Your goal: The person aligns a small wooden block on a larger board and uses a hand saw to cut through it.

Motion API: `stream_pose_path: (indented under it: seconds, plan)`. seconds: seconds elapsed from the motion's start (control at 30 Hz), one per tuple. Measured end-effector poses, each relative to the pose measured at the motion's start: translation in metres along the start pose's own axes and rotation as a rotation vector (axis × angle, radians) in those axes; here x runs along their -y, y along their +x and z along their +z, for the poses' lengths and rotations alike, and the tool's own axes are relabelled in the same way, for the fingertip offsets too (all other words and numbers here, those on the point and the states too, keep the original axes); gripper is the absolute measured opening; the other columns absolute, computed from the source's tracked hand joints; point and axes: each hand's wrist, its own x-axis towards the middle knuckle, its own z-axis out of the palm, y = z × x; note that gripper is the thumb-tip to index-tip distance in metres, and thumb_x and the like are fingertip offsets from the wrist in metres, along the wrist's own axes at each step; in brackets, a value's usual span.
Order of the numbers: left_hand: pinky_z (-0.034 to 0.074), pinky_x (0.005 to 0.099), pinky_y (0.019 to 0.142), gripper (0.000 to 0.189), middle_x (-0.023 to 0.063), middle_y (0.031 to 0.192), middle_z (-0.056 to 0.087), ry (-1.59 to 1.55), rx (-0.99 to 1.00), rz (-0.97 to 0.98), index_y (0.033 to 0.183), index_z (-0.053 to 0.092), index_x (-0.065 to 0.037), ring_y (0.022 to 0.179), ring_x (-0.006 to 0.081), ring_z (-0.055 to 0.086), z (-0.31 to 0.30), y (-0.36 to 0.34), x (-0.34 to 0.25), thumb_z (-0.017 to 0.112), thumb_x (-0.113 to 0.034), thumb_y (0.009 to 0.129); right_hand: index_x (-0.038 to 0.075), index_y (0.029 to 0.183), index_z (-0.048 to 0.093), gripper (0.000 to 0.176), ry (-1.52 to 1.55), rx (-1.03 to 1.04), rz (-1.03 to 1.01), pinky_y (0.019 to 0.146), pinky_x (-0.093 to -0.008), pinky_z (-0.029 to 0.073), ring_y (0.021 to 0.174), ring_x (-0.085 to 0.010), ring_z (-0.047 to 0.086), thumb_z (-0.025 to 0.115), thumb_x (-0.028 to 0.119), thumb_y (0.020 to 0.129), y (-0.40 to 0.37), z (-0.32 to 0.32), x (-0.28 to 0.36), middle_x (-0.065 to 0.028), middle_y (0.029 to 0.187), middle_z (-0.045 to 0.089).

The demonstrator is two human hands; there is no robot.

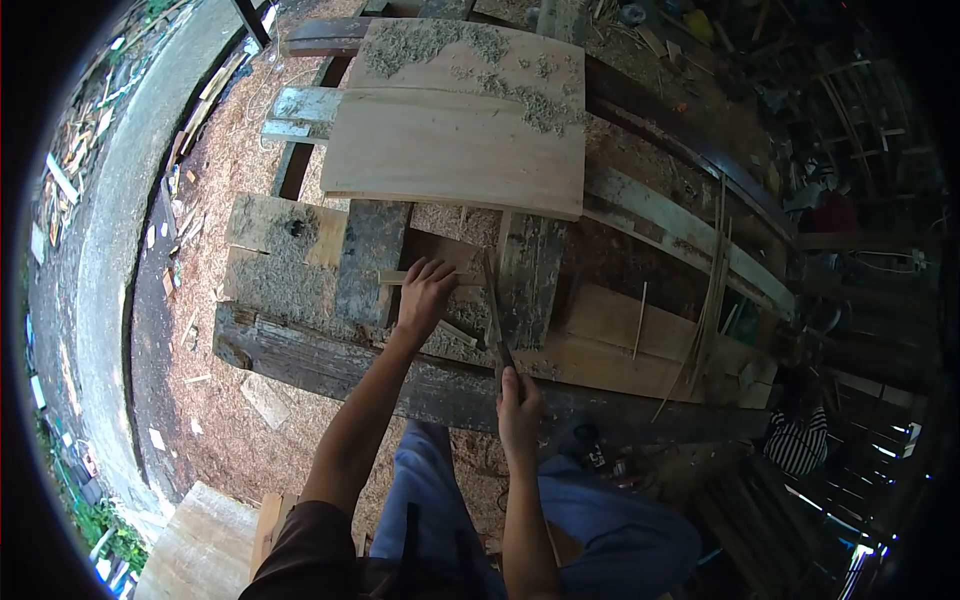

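My left hand [428, 287] presses down over a short wooden strip [391, 277], fingers curled across it. The strip lies crosswise on a dark weathered board [372, 240] and reaches out over the gap beside it. In my right hand [519, 402] is the handle of a tool with a long, narrow dark blade [493, 305]. The blade points away from me, and its far end overlaps the strip's right end in this view. Whether it is a knife or a saw, I cannot tell.
Beyond my hands, a wide wooden panel [450, 145] carries heaps of shavings. A thick worn beam [300, 348] runs along the near side of the bench. Thin sticks [712, 290] lean at the right. Shavings cover the floor [235, 430]. A striped cloth [797, 441] shows at far right.
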Motion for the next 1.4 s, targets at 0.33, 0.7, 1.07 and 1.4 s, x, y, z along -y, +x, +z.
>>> stream_pose_path:
  seconds: [0.33,0.7,1.07,1.4]
  plan:
    - [0.044,0.0396,0.096,0.02,0.0047,0.113,0.068,-0.165,-0.012,0.109,0.101,0.067,-0.008,0.105,0.0239,0.062,-0.023,0.005,-0.012,0.069,-0.006,0.08,0.007,0.084,0.055,0.036,0.043,-0.05,-0.095,0.051,-0.0265,0.028,0.055,-0.0048,0.036,0.057,0.036,0.105,-0.029,-0.018,0.001,0.0052,0.065,0.041]
    - [0.046,0.0393,0.094,0.025,0.0026,0.112,0.069,-0.094,0.071,0.074,0.104,0.067,-0.011,0.102,0.023,0.063,-0.002,0.01,-0.016,0.069,-0.005,0.08,0.008,0.084,0.054,0.032,0.108,-0.061,-0.085,0.047,-0.0237,0.024,0.052,-0.0017,0.031,0.057,0.032,0.105,-0.005,-0.01,-0.018,0.0074,0.063,0.036]
    - [0.049,0.0442,0.105,0.038,0.0071,0.131,0.067,-0.143,0.11,0.137,0.12,0.067,-0.01,0.125,0.0271,0.061,-0.007,0.008,-0.008,0.066,-0.001,0.083,0.009,0.083,0.053,0.035,0.126,-0.032,-0.084,0.047,-0.0236,0.024,0.052,-0.002,0.033,0.056,0.035,0.106,-0.004,-0.001,-0.025,0.007,0.064,0.038]
    - [0.04,0.0433,0.116,0.032,0.0052,0.132,0.067,0.06,0.136,0.157,0.114,0.07,-0.013,0.133,0.024,0.055,-0.014,0.002,0.008,0.064,-0.004,0.084,0.009,0.079,0.049,0.037,0.045,-0.039,-0.059,0.047,-0.025,0.025,0.051,-0.0035,0.034,0.054,0.034,0.106,-0.006,-0.002,-0.012,0.0056,0.063,0.038]
